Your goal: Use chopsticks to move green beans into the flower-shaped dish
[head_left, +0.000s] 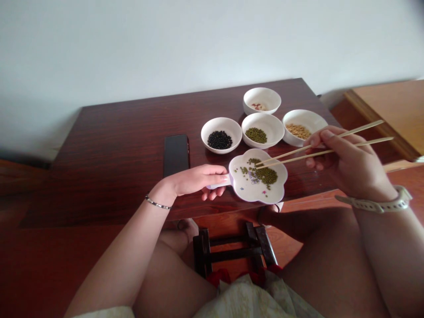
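My left hand (202, 181) is closed around the handle of a white, flower-shaped dish (245, 192) with a purple edge. Green mung beans (267, 175) lie in the dish, some in a pile and some scattered. A pair of chopsticks (298, 154) is held in my right hand (351, 159), their tips among the beans. Just beyond the dish stands a white bowl (275, 126) with more mung beans. To its left is a bowl (237, 132) of black beans (220, 140). To its right a bowl (316, 117) holds pale yellow beans (298, 131), partly hidden by my right hand.
Farthest back, a white bowl (258, 94) contains a few reddish and pale pieces. A dark phone (176, 154) lies left of the bowls on the dark wooden table (119, 145). A lighter wooden surface (394, 106) stands at the right. Below the table edge is a dark stool frame (232, 255).
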`<state>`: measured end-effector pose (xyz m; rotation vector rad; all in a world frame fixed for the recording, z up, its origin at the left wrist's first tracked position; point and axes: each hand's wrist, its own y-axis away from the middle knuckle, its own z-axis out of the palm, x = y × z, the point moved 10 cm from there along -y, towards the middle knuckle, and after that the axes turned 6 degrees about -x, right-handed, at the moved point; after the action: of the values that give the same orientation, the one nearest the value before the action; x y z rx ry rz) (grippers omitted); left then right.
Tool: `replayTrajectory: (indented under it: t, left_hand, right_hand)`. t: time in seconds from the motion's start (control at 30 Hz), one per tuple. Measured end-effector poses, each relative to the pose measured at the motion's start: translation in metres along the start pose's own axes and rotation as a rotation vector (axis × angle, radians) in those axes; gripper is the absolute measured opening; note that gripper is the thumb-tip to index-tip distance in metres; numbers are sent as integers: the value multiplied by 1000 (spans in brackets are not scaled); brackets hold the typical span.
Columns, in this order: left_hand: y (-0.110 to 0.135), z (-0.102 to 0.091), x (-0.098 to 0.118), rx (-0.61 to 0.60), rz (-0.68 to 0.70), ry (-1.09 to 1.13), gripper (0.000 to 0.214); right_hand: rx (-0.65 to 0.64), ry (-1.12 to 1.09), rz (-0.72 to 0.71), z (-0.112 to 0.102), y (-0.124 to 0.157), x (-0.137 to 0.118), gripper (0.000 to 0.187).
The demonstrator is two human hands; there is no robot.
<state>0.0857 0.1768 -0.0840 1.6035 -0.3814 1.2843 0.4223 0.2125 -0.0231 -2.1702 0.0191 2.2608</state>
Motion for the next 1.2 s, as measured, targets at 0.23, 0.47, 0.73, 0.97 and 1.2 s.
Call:
replayTrajectory:
  t: [0.23,0.47,0.73,0.97,1.2]
  left_hand:
    - [0,1,1,-2,1,-6,40]
    - [0,0,0,-4,8,-14,40]
    - [0,0,1,-7,3,-11,40]
    - [1,1,2,14,-9,-1,42]
    - [2,1,2,14,-16,-5,45]
  right_hand:
    - [19,65,-4,4,5,-3,46]
    - [-3,91,36,7,7,1,43]
    - [-28,115,42,9,7,-1,44]
    - [30,60,-10,7,6,-2,39]
    - [94,-68,-86,-1,2,-9,32]
